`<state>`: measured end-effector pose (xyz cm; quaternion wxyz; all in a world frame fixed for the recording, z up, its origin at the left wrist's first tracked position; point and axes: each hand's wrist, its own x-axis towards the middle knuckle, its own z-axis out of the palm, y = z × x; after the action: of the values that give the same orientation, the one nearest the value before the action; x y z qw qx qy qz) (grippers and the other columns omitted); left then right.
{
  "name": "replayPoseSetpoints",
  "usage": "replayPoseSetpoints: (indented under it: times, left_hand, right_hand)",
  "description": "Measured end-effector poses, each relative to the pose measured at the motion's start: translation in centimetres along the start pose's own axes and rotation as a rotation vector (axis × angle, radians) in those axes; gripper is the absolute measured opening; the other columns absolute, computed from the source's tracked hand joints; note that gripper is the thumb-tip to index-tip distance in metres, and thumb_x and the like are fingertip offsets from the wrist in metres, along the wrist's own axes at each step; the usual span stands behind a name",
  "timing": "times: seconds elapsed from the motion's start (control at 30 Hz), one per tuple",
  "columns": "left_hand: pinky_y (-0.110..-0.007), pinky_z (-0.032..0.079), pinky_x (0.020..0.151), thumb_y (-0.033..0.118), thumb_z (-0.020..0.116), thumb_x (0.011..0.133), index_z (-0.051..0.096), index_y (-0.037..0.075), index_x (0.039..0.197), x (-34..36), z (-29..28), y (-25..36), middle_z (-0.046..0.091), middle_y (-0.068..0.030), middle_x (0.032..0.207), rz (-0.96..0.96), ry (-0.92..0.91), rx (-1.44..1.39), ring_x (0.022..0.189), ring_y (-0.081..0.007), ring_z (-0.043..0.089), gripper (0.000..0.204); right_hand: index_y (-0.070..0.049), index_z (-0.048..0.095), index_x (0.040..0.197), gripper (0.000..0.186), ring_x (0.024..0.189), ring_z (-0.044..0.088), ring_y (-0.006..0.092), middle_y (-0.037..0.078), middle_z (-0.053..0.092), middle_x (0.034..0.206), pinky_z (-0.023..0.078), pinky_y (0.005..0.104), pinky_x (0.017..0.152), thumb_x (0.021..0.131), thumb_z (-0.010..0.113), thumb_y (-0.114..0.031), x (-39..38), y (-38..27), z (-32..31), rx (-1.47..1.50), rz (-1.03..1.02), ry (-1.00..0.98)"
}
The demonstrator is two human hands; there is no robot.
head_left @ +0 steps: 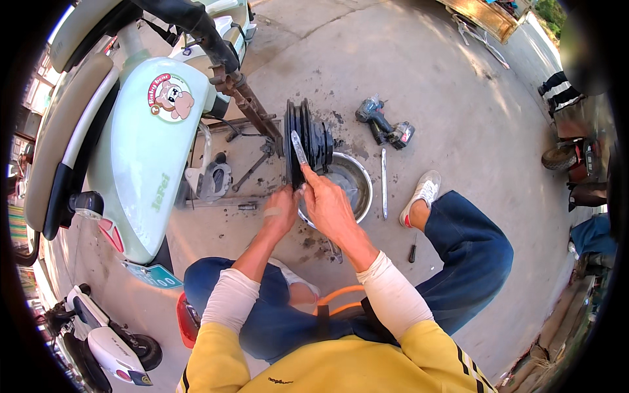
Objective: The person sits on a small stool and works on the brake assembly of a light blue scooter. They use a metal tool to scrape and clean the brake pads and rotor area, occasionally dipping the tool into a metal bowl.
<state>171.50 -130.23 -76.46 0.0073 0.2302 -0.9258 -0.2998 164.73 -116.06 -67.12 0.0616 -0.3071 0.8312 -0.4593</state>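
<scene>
Though half-hidden, wheel [304,123] apparently against hand [280,207].

We are at an outdoor repair spot: we see a scooter [141,144], a wheel [298,124], a drill [377,122] and a bowl [369,190] on hard ground [458,118].
</scene>
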Motion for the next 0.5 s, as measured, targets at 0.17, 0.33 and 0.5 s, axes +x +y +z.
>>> replayPoseSetpoints:
  times: [0.17, 0.33, 0.5]
  left_hand:
    - [-0.058, 0.050, 0.074, 0.021, 0.059, 0.102, 0.058, -0.001, 0.096, -0.2, -1.6, 1.2, 0.069, -0.0290, 0.094, -0.010, 0.097, -0.028, 0.088, -0.0512, 0.065, 0.023]
    - [-0.058, 0.050, 0.070, 0.020, 0.061, 0.101, 0.058, -0.001, 0.092, 0.4, -0.9, 1.3, 0.068, -0.0295, 0.087, 0.035, 0.127, -0.086, 0.084, -0.0515, 0.066, 0.023]
    - [-0.058, 0.051, 0.070, 0.021, 0.061, 0.101, 0.061, -0.001, 0.095, 0.1, 0.2, -0.1, 0.068, -0.0321, 0.084, -0.005, 0.045, -0.002, 0.083, -0.0512, 0.067, 0.023]
  right_hand:
    - [-0.004, 0.058, 0.141, 0.044, 0.082, 0.065, 0.0474, 0.025, 0.068, 0.096, 0.052, 0.0520, 0.072, 0.097, 0.060, -0.008, -3.8, -0.8, -0.1, -0.052, 0.120, -0.144]
    - [-0.002, 0.059, 0.139, 0.043, 0.081, 0.065, 0.0468, 0.025, 0.068, 0.095, 0.052, 0.0519, 0.071, 0.097, 0.060, -0.008, -0.3, -0.7, -0.2, -0.019, 0.062, -0.068]
    - [-0.001, 0.058, 0.139, 0.042, 0.082, 0.065, 0.0476, 0.026, 0.068, 0.096, 0.052, 0.0513, 0.072, 0.098, 0.058, -0.006, -4.7, -1.0, 0.2, -0.035, 0.116, -0.129]
